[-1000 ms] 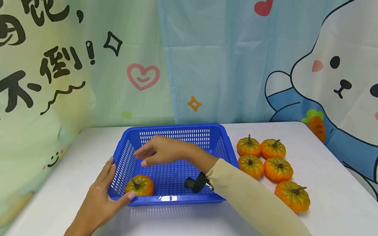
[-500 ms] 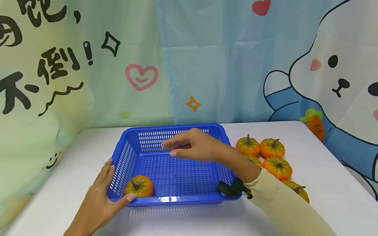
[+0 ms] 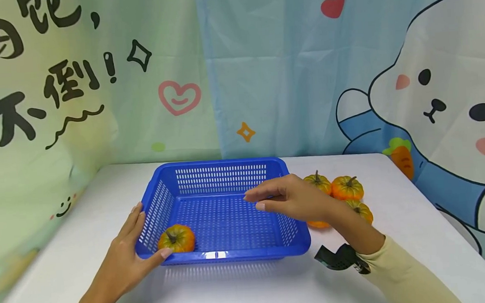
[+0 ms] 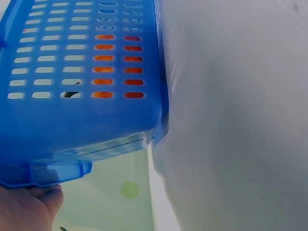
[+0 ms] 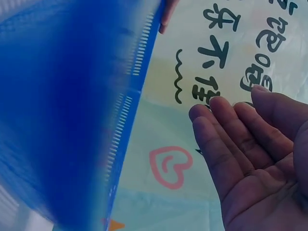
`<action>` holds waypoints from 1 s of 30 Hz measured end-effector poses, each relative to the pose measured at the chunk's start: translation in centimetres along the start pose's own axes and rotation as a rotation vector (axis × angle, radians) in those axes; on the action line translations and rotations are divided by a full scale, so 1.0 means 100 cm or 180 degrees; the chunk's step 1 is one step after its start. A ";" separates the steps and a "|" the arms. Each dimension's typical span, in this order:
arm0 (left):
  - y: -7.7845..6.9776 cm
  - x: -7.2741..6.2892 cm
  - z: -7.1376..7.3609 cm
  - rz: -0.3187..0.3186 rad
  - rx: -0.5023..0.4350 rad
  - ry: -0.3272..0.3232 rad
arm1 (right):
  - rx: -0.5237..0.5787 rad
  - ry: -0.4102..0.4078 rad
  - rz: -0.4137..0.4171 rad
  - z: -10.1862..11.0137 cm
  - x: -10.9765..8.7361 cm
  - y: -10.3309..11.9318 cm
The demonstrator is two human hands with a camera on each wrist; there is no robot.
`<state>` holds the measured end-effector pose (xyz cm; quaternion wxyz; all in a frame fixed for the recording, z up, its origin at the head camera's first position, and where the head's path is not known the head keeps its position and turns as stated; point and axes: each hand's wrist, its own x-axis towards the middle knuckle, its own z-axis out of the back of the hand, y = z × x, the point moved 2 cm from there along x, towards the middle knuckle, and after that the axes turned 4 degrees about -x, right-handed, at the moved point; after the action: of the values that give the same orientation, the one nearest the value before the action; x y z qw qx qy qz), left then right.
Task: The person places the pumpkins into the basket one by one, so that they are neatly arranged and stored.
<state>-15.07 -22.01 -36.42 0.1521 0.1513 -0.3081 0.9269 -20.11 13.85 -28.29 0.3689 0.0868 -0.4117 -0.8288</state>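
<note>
A blue plastic basket (image 3: 234, 226) with slotted walls stands on the white table, a small orange pumpkin (image 3: 177, 239) lying in its front left corner. My left hand (image 3: 124, 258) rests against the basket's left front corner, fingers fairly straight along the left side and thumb at the front rim. In the left wrist view, orange shows through the slots of the basket wall (image 4: 77, 115). My right hand (image 3: 293, 197) hovers over the basket's right side, holding nothing. Its fingers are loosely bent, with a gap to the thumb; the right wrist view shows the bare palm (image 5: 260, 197).
Several more pumpkins (image 3: 347, 189) sit on the table right of the basket, partly covered by my right hand and forearm. A black strap device (image 3: 340, 258) hangs at the right wrist. A printed curtain (image 3: 258, 76) closes off the back behind the table (image 3: 234, 291).
My right hand has moved rightward, from above the basket's left half to its right rim, still holding nothing. The left hand, the basket and the pumpkin inside stay in place.
</note>
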 end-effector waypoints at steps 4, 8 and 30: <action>0.001 0.000 -0.001 0.0026 0.0034 0.0014 | 0.0219 -0.0027 -0.0137 -0.003 -0.012 -0.006; 0.001 0.000 -0.001 0.0026 0.0031 0.0027 | 0.0066 -0.0175 -0.0077 -0.001 -0.023 -0.012; 0.002 0.000 -0.001 0.0035 0.0003 0.0043 | -0.0330 -0.0844 -0.0569 0.014 -0.108 -0.039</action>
<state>-15.14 -22.09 -36.55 0.1491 0.1434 -0.3074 0.9288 -15.17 23.60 -31.96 0.2401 -0.0061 -0.4041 -0.8826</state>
